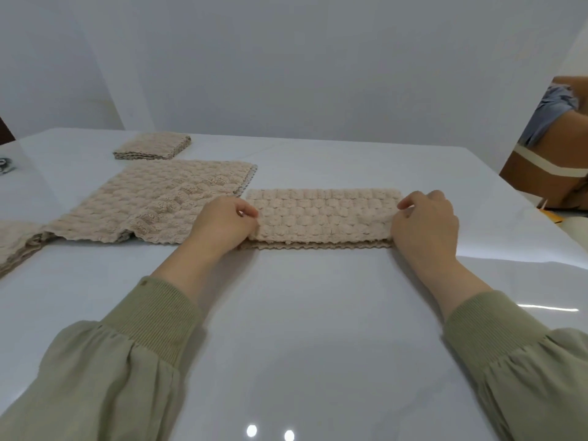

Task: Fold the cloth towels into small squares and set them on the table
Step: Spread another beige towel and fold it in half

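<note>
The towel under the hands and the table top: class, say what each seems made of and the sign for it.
Towel: soft beige plush, probably microfibre or terry; puffy bubble texture, wavy stitched edge. Table top: hard, glossy white, perhaps glass, lacquer or polished stone; it mirrors lamp spots.

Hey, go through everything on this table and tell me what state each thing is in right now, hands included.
Beige bobbly cloth towel between the hands: folded into a long strip, flat on the white glossy table.
Left hand: pinches the strip's left end.
Right hand: pinches the strip's right end.
Larger beige towel at left: spread open, unfolded.
Small beige towel square behind it: fully folded, set down.
</note>
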Demonstrator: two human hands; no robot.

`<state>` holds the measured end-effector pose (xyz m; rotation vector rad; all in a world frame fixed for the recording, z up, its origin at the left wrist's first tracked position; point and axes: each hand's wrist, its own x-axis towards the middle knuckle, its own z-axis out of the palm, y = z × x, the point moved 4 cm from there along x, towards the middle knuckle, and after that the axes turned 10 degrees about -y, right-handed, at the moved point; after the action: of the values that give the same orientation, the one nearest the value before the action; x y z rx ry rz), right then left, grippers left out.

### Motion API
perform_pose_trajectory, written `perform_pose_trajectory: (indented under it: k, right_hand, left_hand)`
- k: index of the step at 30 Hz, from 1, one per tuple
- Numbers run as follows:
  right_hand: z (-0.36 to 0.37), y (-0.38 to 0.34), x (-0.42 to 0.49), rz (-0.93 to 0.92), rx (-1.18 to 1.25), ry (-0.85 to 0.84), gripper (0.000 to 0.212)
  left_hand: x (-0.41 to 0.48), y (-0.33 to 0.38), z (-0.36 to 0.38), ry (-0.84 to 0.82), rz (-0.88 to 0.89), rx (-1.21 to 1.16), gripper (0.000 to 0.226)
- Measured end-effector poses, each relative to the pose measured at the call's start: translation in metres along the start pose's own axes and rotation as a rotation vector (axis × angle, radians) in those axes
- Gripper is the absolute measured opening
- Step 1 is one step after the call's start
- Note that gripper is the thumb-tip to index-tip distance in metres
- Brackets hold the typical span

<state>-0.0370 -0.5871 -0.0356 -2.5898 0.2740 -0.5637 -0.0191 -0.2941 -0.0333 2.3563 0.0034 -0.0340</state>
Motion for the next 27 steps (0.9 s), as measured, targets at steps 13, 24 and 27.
perform_pose_trajectory:
  k: [13, 24, 27]
  right_hand:
    - [0.023, -0.043, -0.023, -0.567, 0.050, -0.387, 0.014]
    - [0.022, -0.040, -0.019, -0.580, -0.011, -0.269, 0.011]
    - [0.025, -0.040, -0.020, -0.584, -0.061, -0.281, 0.014]
  left_hand:
    - [-0.013, 0.020, 0.019, -0.138, 0.441, 0.328, 0.017]
    - [-0.016, 0.024, 0.018, -0.064, 0.529, 0.306, 0.009]
    - [-0.014, 0.020, 0.024, -0.175, 0.494, 0.386, 0.004]
